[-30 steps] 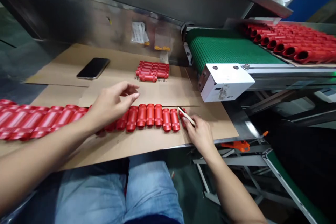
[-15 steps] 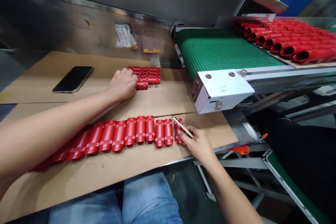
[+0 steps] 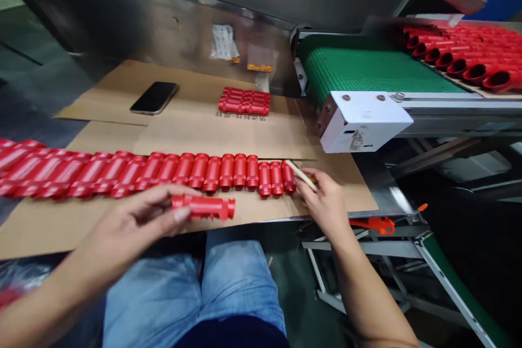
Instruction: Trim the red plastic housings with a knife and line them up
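Flattened cardboard sheets (image 3: 253, 138) cover most of the metal surface (image 3: 389, 190), with a dull metal panel (image 3: 122, 16) standing behind it. On the far part of the cardboard lie a dark-screened smartphone (image 3: 154, 98) and, well apart to its right, a compact group of red ribbed pieces (image 3: 244, 101). Beyond those are a white printed packet (image 3: 224, 42) and a clear bag with orange bits (image 3: 260, 57).

Along the near part runs a long row of red cylinders (image 3: 227, 172), set side by side and reaching from the left edge toward the right hand (image 3: 328, 201). That hand pinches a pale slender stick (image 3: 300, 175), whose tip is at the upper end of the rightmost cylinder (image 3: 288, 176); whether the fingers also touch this cylinder, I cannot tell. The left hand (image 3: 142, 215) grips one end of a red tube (image 3: 212, 207) between thumb and fingers, holding it nearly level on the near side of the row.

At right, a green conveyor belt (image 3: 359, 62) carries rows of larger red tubes (image 3: 468, 57), their dark openings facing this way.
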The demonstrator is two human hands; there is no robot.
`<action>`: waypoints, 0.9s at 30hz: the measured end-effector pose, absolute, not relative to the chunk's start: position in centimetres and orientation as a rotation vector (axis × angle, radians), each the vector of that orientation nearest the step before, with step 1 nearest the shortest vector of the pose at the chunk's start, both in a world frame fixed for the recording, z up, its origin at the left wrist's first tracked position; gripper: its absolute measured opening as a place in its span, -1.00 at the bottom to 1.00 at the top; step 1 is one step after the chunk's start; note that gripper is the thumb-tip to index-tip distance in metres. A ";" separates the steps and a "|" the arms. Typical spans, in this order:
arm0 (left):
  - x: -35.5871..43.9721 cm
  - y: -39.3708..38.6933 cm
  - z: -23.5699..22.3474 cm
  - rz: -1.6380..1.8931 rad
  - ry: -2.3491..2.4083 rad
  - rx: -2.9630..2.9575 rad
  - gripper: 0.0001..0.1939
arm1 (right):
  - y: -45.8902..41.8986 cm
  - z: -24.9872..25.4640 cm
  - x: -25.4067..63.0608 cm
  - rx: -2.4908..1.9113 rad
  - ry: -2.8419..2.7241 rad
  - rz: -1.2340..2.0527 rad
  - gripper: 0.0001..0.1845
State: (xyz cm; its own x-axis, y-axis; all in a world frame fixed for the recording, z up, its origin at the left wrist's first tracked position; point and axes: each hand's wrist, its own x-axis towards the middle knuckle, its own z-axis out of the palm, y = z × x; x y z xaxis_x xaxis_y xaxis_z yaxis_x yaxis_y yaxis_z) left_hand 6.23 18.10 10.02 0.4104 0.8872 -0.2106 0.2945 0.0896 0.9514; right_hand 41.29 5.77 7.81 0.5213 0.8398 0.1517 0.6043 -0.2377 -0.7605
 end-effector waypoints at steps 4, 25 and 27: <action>4.0 9.4 6.5 0.658 1.175 1.129 -0.62 | 2.1 8.0 36.8 -1.587 -1.156 0.688 -0.54; 1.3 1.3 2.0 1.037 1.309 0.945 -0.81 | 0.0 2.0 23.9 -1.368 -1.280 1.199 -0.60; 1.4 1.3 2.3 1.163 1.262 1.044 -0.94 | -0.2 1.8 23.9 -1.411 -1.317 1.076 -0.62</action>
State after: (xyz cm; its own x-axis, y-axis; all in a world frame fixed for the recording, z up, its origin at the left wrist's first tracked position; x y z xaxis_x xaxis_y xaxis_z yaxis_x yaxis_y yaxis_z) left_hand 1.39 1.28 2.26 -0.0398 0.9893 -0.1402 -0.0589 0.1377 0.9887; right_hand 23.92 -0.24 1.76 0.0546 0.9983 -0.0183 0.2167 -0.0297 -0.9758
